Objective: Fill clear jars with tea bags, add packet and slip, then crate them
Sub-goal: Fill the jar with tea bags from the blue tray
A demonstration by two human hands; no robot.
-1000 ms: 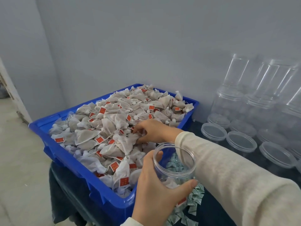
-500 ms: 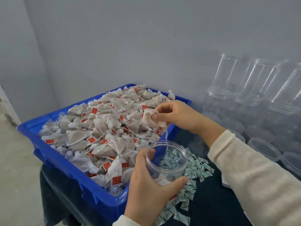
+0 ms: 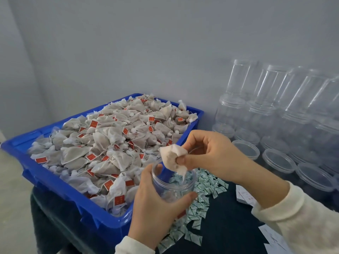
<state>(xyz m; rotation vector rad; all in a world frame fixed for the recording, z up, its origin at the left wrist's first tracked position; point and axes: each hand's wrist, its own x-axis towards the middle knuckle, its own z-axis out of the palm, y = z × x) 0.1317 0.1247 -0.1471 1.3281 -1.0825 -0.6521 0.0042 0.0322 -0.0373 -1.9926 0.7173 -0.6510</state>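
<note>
**Tea bag's out of the bin and right over the jar mouth**

Big blue bin (image 3: 55, 180) fills the 9 o'clock side of the dark worktop (image 3: 229, 231), heaped with tea bags (image 3: 102, 143) and their little red tags. Over at 2 to 3 o'clock there's a stack of empty clear jars (image 3: 275, 107) with lids (image 3: 278, 160) laid out in front. At about 5 o'clock is a scatter of small green-and-white packets (image 3: 207, 187), with white slips (image 3: 244, 196) just past them.

What's changed: a second ago the right hand (image 3: 212, 153) was digging in the pile, half a second ago it had lifted one bag clear, and now it's brought it down toward 6 o'clock. Its grip is thumb and fingertips pinching a single tea bag (image 3: 172, 158), whose lower tip hangs just inside the rim of the open jar (image 3: 174, 182). The left hand (image 3: 156, 208) wraps around that jar, holding it upright beside the bin's near corner.

Looks to me like filling is barely started; I can make out maybe one bag at the bottom, hard to tell. Packet, slip and crating are all still to come.
</note>
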